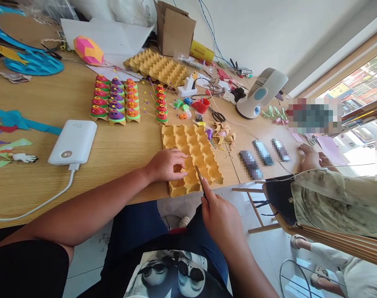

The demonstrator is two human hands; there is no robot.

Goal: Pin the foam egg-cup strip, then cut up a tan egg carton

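Note:
A yellow egg tray [188, 138] lies at the table's front edge. On its left side rests my left hand [168, 164], its fingers curled over the cups and closed on the cardboard. My right hand [215, 205] is wrapped round the handle of a knife [198, 171], whose thin blade reaches onto the tray's cups near the front. Behind the tray stands a short row of red and green painted cups [161, 105]. Further left are rows of red, purple and orange painted cups [116, 101].
A white power bank [73, 142] with a cable lies at left. Another egg tray [155, 66], a white fan [261, 93], black scissors [218, 116] and clay lumps [184, 107] are further back. A person in a patterned top [328, 203] sits at right.

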